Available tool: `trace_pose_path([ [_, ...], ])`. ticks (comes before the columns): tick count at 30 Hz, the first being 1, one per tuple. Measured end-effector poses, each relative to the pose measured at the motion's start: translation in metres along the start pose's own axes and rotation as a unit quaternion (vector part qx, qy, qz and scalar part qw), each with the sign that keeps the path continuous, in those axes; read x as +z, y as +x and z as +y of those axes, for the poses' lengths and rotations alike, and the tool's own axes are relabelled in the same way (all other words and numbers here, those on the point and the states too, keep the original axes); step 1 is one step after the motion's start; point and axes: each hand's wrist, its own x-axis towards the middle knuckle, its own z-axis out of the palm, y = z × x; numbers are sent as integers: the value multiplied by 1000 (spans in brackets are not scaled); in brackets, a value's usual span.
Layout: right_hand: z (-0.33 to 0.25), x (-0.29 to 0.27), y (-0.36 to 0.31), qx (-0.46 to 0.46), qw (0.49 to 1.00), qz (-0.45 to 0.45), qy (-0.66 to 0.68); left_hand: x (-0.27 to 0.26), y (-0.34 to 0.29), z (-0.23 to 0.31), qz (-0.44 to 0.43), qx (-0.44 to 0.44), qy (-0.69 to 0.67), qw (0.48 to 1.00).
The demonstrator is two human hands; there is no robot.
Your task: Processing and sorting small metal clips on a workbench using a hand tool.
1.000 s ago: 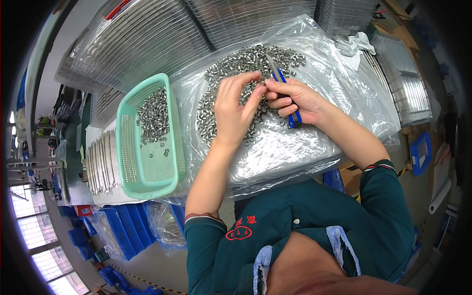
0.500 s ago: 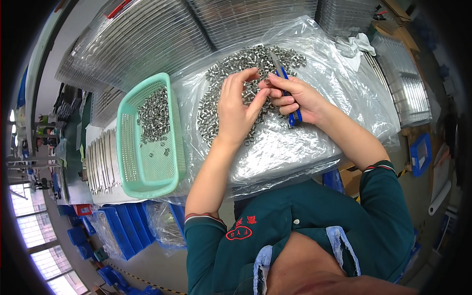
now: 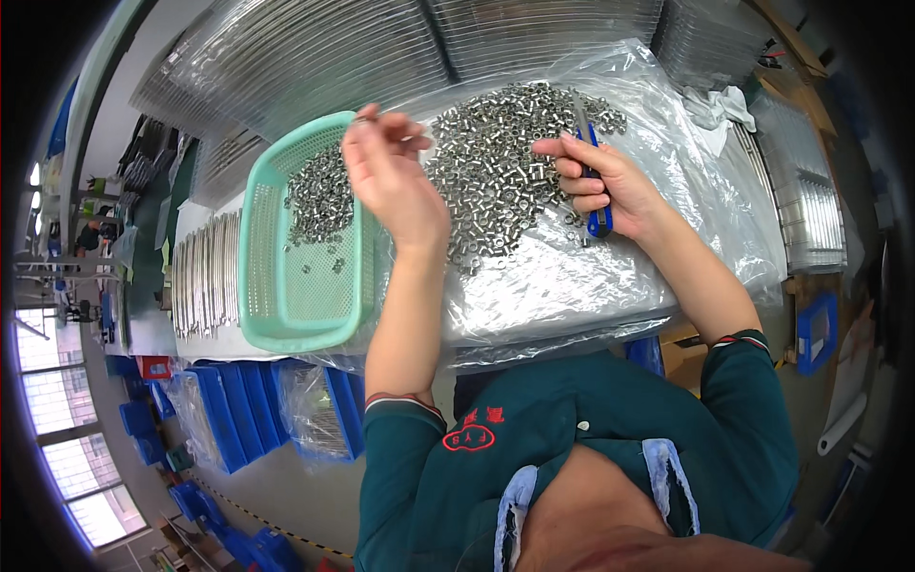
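Observation:
My right hand [image 3: 615,186] is wrapped round a blue utility knife [image 3: 600,221], its blade pointing away from me over the heap. Thumb and forefinger of that hand reach forward past the handle. My left hand [image 3: 393,176] is raised over the right rim of a green plastic basket [image 3: 357,300], fingertips drawn together and slightly blurred. Something small may be pinched there, too smeared to identify. Many small shiny metal rings or sleeves [image 3: 496,181] lie heaped between basket and knife. More small metal pieces [image 3: 319,205] sit inside the basket, mostly toward its far end.
Clear plastic sheeting [image 3: 562,296] covers the table beneath the heap. Stacked clear plastic trays [image 3: 315,57] stand along the back, and another stack [image 3: 805,191] is at the right. Metal rods [image 3: 205,276] lie left of the basket. Blue bins [image 3: 233,410] sit below the table edge.
My left hand has moved away from the right hand, leftward to the basket's rim. The right hand still grips the knife. The whole view has shifted slightly.

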Motion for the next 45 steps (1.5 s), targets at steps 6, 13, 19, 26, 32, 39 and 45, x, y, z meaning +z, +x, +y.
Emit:
trace_pose_path([
  [6, -1, -3, 3, -20, 999, 14, 23, -1, 5, -4, -48, -117, 131, 983],
  [13, -1, 0, 3, -37, 997, 68, 23, -13, -15, -33, -320, 129, 656, 671],
  [19, 1, 0, 2, -32, 997, 59, -31, -15, -16, -40, -338, 160, 643, 668],
  [26, 5, 4, 1, 3, 995, 71, -69, 9, -22, -27, -353, 209, 495, 766],
  [32, 4, 4, 0, 13, 998, 39, -41, 11, -26, -27, -353, 160, 450, 805],
  [39, 6, 3, 1, -22, 993, 38, -112, 12, -26, -27, -372, 197, 464, 780],
  [45, 2, 1, 3, 24, 999, 3, 33, 7, -30, -23, -218, 78, 379, 896],
])
